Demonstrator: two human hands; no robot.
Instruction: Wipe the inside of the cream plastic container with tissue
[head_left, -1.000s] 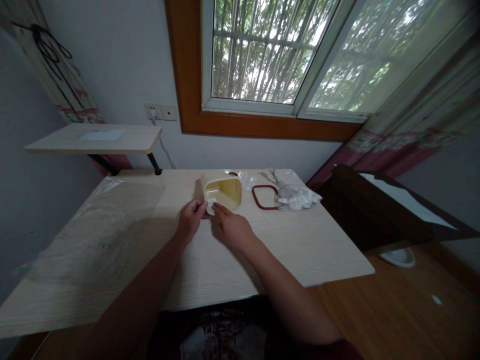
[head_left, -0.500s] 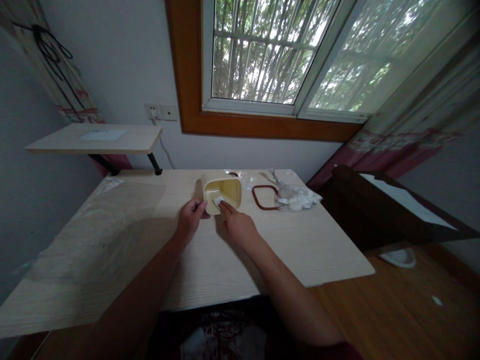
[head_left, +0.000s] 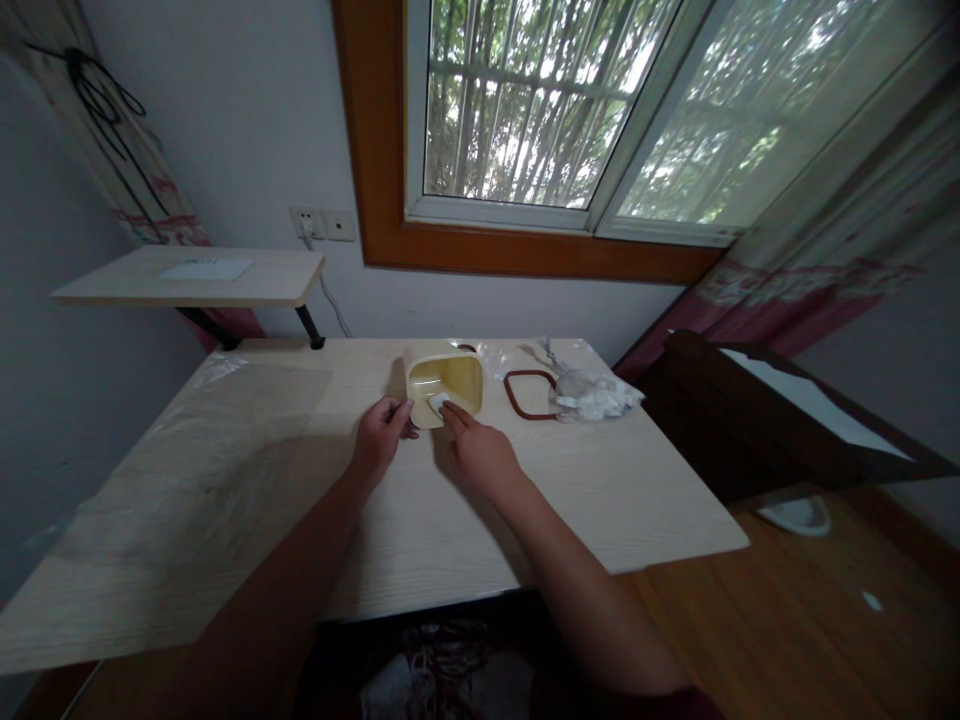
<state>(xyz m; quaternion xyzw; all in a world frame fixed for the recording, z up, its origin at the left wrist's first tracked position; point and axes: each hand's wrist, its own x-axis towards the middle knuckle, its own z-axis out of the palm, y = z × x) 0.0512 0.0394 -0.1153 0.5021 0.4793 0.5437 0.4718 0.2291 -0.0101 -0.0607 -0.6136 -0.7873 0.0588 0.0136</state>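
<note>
A pale yellow plastic container [head_left: 465,375] lies on its side on the table, its open mouth facing me. My left hand [head_left: 382,432] grips the near left corner of its rim, thumb on the edge and fingers beneath. My right hand [head_left: 474,440] reaches into the opening from the right, its fingers closed on a small white piece [head_left: 437,401] pressed against the inner wall. What the white piece is made of cannot be made out. Right of the container lies a reddish-brown rounded square ring [head_left: 517,409].
A clear plastic bag [head_left: 596,394] with white contents touches the ring's right side. Clear plastic film [head_left: 195,470] covers the table's left part. A small raised shelf [head_left: 127,280] stands at the back left. A dark piece of furniture [head_left: 720,430] is to the right.
The white piece and my right fingertips have shifted very slightly within the container's mouth. My left hand keeps its grip on the rim.
</note>
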